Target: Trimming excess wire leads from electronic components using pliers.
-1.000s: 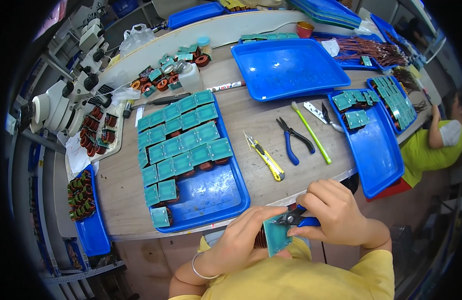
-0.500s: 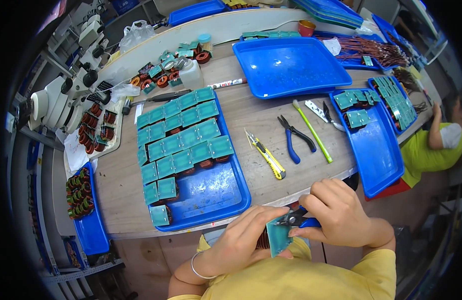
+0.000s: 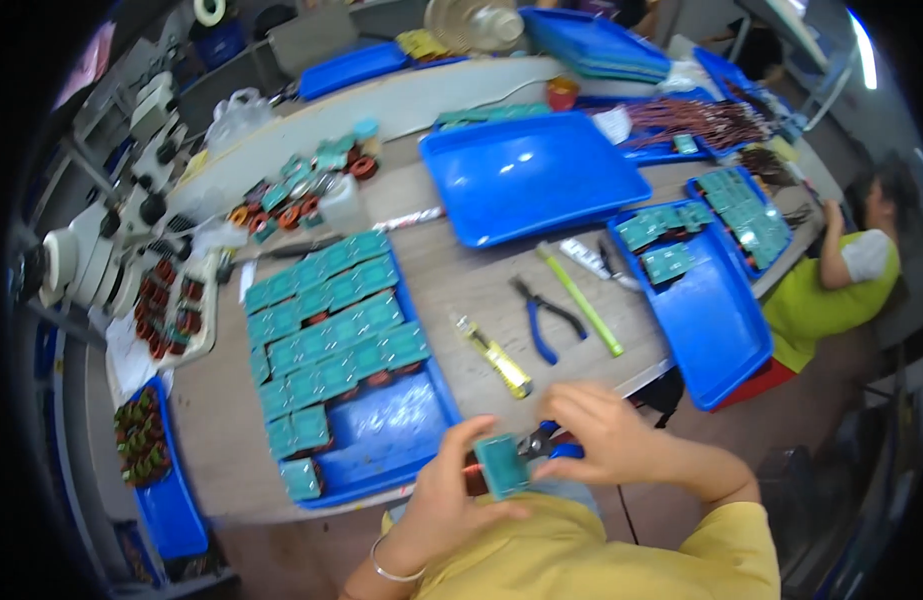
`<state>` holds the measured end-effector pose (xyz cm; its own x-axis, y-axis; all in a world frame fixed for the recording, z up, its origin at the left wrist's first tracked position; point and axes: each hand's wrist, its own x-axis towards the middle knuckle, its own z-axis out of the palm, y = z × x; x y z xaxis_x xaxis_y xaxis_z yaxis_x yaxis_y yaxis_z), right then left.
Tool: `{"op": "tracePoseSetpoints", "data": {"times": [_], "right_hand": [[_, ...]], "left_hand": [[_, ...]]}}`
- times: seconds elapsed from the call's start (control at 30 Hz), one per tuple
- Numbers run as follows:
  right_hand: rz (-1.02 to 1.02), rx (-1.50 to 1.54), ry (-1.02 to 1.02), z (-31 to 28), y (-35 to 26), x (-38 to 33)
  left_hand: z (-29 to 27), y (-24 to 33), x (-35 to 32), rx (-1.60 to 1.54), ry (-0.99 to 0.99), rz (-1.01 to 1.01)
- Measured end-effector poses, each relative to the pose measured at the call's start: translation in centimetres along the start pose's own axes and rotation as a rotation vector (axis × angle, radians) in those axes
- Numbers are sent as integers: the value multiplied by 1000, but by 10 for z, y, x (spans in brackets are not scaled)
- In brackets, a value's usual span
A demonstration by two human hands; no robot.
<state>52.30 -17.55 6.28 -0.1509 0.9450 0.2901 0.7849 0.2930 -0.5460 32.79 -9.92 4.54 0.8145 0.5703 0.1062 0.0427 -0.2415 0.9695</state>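
A small green circuit board (image 3: 503, 466) with a copper-wound coil behind it is held in my left hand (image 3: 443, 510), thumb below and fingers along its left side. My right hand (image 3: 606, 435) is closed round blue-handled cutters (image 3: 534, 443). Their jaws are at the board's upper right edge; whether they touch it I cannot tell. Both hands are in front of the table's near edge. Beyond them, a blue tray (image 3: 391, 425) carries rows of similar green boards on coils, with its front right part bare.
On the table (image 3: 451, 275) lie a yellow utility knife (image 3: 493, 358), blue-and-black pliers (image 3: 543, 318) and a green stick (image 3: 581, 300). Blue trays (image 3: 716, 340) stand right and behind (image 3: 531, 180). Loose coils (image 3: 306, 205) are at back left, microscopes (image 3: 81, 260) far left. Another person (image 3: 831, 280) sits at right.
My view has shifted, so the table sits lower and farther left. The board has turned to face me more, my left fingers have moved off its top edge, and the cutters have drawn back slightly.
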Motion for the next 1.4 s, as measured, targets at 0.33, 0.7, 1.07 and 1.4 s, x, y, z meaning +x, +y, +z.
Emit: {"op": "tracePoseSetpoints", "data": {"times": [0.33, 0.7, 1.07, 1.4], "right_hand": [[334, 338, 275, -2, 10, -23], [818, -675, 787, -122, 264, -118], [828, -228, 722, -107, 283, -113], [487, 749, 369, 18, 26, 5]], "left_hand": [[-19, 3, 0, 266, 70, -8], [-122, -48, -67, 977, 426, -225], [-123, -55, -64, 1039, 474, -194], [-105, -19, -44, 558, 251, 67]]}}
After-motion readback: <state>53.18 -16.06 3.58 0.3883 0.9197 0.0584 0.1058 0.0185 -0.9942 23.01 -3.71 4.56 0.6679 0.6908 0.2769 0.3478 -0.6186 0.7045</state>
